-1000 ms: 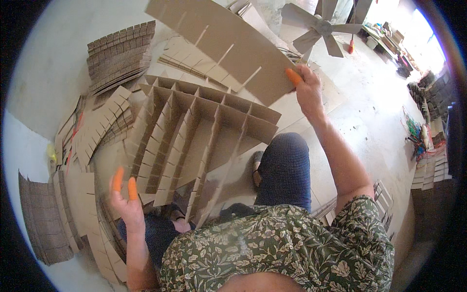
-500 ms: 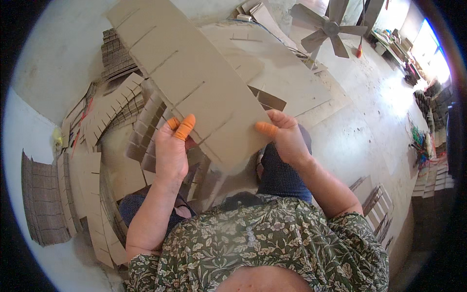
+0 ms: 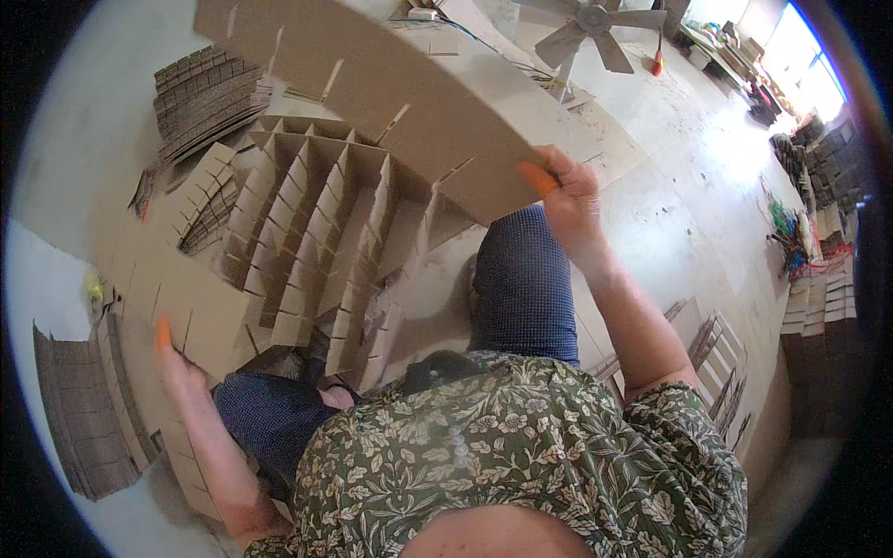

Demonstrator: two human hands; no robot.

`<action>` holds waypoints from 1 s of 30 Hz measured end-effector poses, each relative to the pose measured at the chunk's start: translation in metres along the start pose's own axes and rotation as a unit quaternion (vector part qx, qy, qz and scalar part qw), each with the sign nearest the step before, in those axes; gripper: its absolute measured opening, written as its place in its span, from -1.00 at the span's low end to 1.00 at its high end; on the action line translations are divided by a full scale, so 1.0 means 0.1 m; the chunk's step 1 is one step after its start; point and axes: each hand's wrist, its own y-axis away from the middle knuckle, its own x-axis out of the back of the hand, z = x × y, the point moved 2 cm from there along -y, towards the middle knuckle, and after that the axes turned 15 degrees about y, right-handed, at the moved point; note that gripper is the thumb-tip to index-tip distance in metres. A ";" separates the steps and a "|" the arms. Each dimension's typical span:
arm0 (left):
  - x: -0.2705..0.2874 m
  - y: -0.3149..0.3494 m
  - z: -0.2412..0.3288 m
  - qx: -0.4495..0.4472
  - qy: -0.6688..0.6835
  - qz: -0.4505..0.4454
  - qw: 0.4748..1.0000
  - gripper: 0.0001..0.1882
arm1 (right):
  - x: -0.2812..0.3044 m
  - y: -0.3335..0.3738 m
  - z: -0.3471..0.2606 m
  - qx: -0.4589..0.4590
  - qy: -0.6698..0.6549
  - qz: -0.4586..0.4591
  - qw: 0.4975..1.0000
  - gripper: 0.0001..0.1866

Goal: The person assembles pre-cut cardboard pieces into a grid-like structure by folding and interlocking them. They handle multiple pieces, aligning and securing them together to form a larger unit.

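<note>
My right hand (image 3: 572,200), an orange finger cot on its thumb, grips the right end of a long slotted cardboard strip (image 3: 372,79). This strip slants up to the far left, and its lower edge lies beside a partly assembled cardboard divider grid (image 3: 321,214). I cannot tell whether their slots are engaged. Low on the left, my left hand (image 3: 179,365) closes on the near edge of another slotted cardboard strip (image 3: 153,284). Its thumb with an orange cot lies on top, and the other fingers are mostly hidden.
Stacks of slotted cardboard (image 3: 200,102) stand at the far left, with a darker stack (image 3: 79,409) nearer. A fan (image 3: 595,20) stands beyond the large flat cardboard sheet (image 3: 484,70). Tangled coloured cords (image 3: 795,242) and more cardboard (image 3: 819,307) line the right side.
My left hand has let go of the long strip and moved down and left to another strip. The right hand keeps its hold, and the long strip has tilted, uncovering the grid.
</note>
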 end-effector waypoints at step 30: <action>-1.13 0.11 -0.17 -0.293 -0.375 -0.286 0.831 -0.67 | -0.51 -0.03 -0.14 0.074 0.089 -0.112 0.987 -0.91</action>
